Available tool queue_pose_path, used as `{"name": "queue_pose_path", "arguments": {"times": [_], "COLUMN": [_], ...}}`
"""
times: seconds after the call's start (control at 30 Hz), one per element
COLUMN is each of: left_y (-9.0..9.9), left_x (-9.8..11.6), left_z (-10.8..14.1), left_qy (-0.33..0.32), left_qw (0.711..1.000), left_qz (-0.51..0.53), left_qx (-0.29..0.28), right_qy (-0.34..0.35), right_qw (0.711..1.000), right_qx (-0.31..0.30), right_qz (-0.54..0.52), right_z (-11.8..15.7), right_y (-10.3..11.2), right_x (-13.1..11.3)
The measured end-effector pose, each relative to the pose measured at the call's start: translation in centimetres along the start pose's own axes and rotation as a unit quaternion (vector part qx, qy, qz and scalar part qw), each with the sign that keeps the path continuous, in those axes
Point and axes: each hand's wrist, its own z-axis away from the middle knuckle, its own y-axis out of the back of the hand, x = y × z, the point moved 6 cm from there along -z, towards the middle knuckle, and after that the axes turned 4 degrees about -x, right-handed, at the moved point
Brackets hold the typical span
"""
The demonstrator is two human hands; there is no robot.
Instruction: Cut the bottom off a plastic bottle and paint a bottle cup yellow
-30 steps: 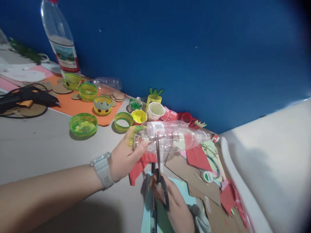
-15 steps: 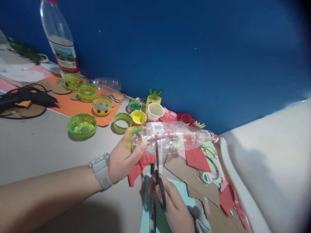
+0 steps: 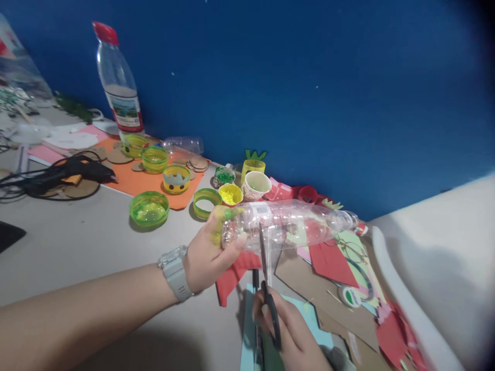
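My left hand (image 3: 216, 247), with yellow and green stains on its fingers, grips the base end of a clear plastic bottle (image 3: 305, 219). The bottle lies sideways in the air, its red-and-white cap end pointing right. In my right hand (image 3: 292, 327) is a pair of scissors (image 3: 266, 273) with dark handles, blades pointing up against the bottle's near side, close to the label. A thin clear strip hangs beside the blades. Whether the blades have gone through the plastic I cannot tell. Below my left hand lies a piece of red paper (image 3: 235, 275).
Green-yellow plastic cups (image 3: 149, 210) and paper cups (image 3: 257, 184) stand behind. A red-capped bottle (image 3: 119, 93) and a glue gun (image 3: 83, 170) are at left. Cardboard (image 3: 325, 291), red paper, and a tape roll (image 3: 350, 297) lie at right. A blue wall (image 3: 290, 77) rises behind.
The view has shifted, so everything sits further right and slightly lower. My hands, the bottle and the scissors keep nearly the same positions relative to each other.
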Motion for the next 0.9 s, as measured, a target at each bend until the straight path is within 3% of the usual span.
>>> {"name": "queue_pose_path", "arguments": {"times": [0.1, 0.43, 0.63, 0.9], "left_y": [0.2, 0.3, 0.3, 0.1], "left_x": [0.2, 0.2, 0.3, 0.5], "left_z": [-0.1, 0.0, 0.5, 0.4], "left_qy": [-0.016, -0.027, -0.027, -0.059], "left_qw": [1.0, 0.996, 0.987, 0.982], "left_qz": [-0.006, -0.078, -0.158, -0.176], "left_qx": [0.001, -0.014, -0.013, -0.026], "right_qy": [0.031, 0.008, 0.067, 0.083], "right_qw": [0.999, 0.998, 0.994, 0.991], "right_qx": [-0.033, -0.045, -0.084, -0.095], "right_qz": [0.001, 0.05, 0.017, 0.052], "right_z": [-0.4, -0.4, -1.0, -1.5], "right_y": [-0.2, -0.1, -0.6, -0.2], "right_x": [-0.5, 1.2, 0.7, 0.5]}}
